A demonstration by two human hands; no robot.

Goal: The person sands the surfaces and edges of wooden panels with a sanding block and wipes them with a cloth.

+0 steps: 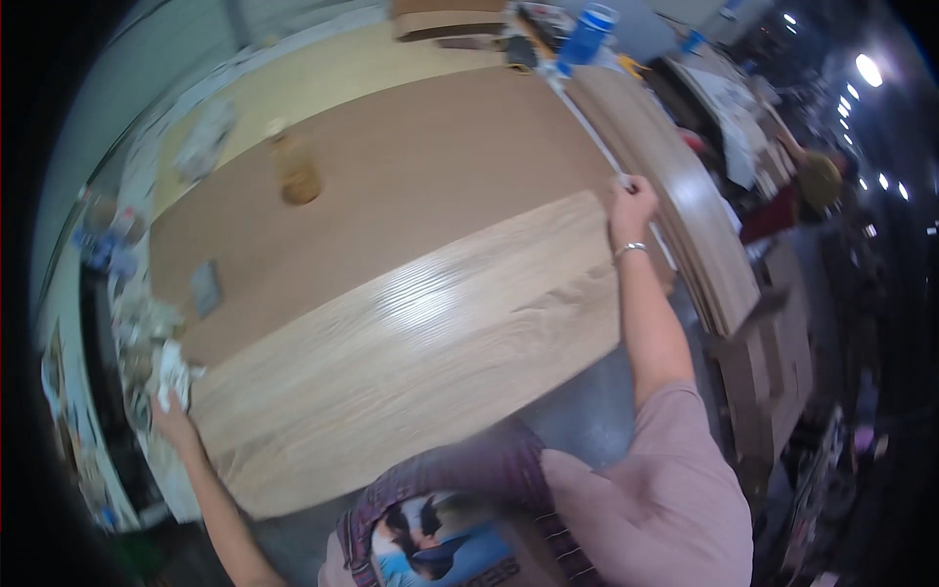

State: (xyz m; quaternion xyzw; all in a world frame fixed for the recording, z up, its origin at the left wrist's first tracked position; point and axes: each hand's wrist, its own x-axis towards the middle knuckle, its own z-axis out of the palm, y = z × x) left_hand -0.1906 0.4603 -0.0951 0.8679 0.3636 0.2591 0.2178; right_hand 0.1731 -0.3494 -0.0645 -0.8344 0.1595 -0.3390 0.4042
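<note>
A light wood-grain panel (421, 342) lies slantwise in front of me, partly over a plain brown board (411, 166). My left hand (173, 421) is at the panel's left end, closed on a crumpled white cloth (174, 375). At the far right corner of the panel, my right hand (636, 203) is closed, with a small white bit showing at its fingertips; what it grips is hidden. A clear bottle with amber liquid (298, 176) stands on the brown board. Nearer the left edge of that board sits a small grey block (205, 287).
Stacked wood-grain panels (675, 176) run along the right side. A blue bottle (589, 37) and small tools crowd the back right corner. Clear plastic wrap (205, 137) lies at the far left. Another person (817, 181) is bent over at the right.
</note>
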